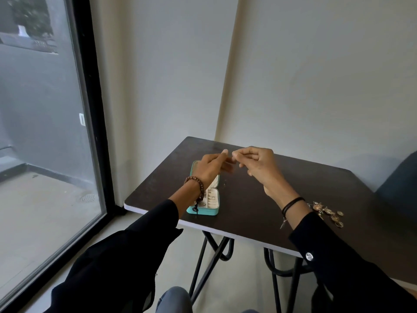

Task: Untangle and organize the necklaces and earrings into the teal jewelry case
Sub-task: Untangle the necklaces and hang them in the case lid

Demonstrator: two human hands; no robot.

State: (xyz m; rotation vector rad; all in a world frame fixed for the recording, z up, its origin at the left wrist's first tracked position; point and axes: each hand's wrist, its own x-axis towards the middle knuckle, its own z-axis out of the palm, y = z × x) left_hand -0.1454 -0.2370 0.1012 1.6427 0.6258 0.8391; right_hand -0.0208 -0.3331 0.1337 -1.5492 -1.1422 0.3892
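Note:
The teal jewelry case (204,210) lies open on the dark table (248,199), its cream lining showing; my left forearm covers part of it. Both hands are raised above the table behind the case. My left hand (212,164) and my right hand (257,163) meet fingertip to fingertip, each pinching something very small and thin that I cannot make out. A tiny piece lies on the table right of the case (224,184). A heap of gold earrings and chains (328,213) lies on the table by my right wrist.
The table stands against a pale wall, with a glass door (45,132) to the left. A dark chair back (399,177) rises at the right edge. Black metal table legs (214,247) show below the near edge.

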